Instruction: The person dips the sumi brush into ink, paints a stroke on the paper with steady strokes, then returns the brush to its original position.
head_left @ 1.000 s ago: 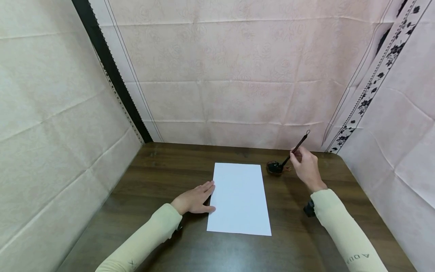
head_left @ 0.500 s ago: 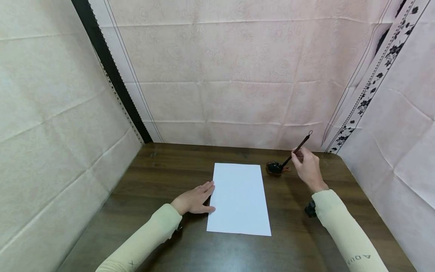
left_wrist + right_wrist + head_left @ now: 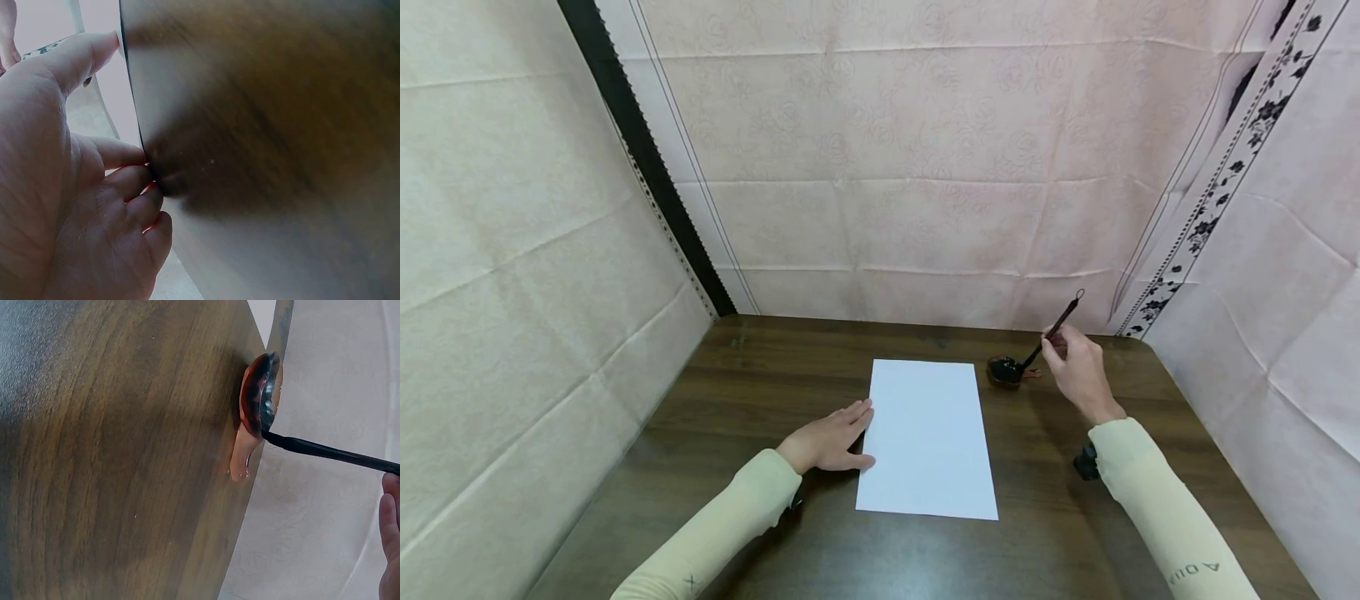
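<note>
A blank white sheet of paper point(image 3: 928, 442) lies upright on the brown table. My left hand point(image 3: 831, 437) rests on its left edge, with the fingers and thumb stretched out; the left wrist view shows the fingertips point(image 3: 153, 172) at the paper's edge. My right hand point(image 3: 1078, 371) pinches a dark ink brush point(image 3: 1060, 321) by its handle, which slants up to the right and ends in a small loop. The brush's lower end is in a small dish of black ink point(image 3: 1005, 371), right of the paper's top corner. In the right wrist view the dish point(image 3: 259, 394) looks reddish and translucent.
The wooden table point(image 3: 737, 400) has its back edge against a pale patterned cloth point(image 3: 925, 167). More cloth hangs at the left and right sides. Dark devices point(image 3: 1086, 461) are strapped under the wrists.
The brush's top end tilts slightly right, then comes back left, as the right hand shifts a little. Its lower end stays at the ink dish. My left hand has not moved.
</note>
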{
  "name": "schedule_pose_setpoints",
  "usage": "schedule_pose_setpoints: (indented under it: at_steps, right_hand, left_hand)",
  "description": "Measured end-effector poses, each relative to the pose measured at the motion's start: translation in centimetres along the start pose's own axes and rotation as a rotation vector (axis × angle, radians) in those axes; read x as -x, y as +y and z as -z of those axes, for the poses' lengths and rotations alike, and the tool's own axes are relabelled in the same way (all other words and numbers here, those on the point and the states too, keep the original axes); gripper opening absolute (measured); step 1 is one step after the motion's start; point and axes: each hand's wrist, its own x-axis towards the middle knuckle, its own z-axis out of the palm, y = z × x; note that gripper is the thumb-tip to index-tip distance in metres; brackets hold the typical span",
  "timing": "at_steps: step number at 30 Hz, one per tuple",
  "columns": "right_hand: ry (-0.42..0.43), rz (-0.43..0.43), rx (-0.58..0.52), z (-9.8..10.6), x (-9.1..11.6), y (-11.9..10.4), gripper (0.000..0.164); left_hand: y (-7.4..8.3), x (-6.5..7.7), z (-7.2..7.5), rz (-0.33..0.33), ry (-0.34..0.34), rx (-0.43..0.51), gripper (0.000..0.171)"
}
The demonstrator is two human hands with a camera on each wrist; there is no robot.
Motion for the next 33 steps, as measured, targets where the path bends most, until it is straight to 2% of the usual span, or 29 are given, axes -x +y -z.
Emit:
schedule_pose_setpoints:
  at_steps: [18,33]
  right_hand:
    - [-0.001,0.041,-0.003,0.3,-1.0,-1.4,0.015]
    - [0.024,0.068,-0.022,-0.4,-0.7,-0.8,0.014]
  left_hand:
    - [0.2,0.0,0.1,-0.002,0.0,0.003,0.092]
    - [0.0,-0.1,-0.1,0.008,-0.003,-0.007,0.092]
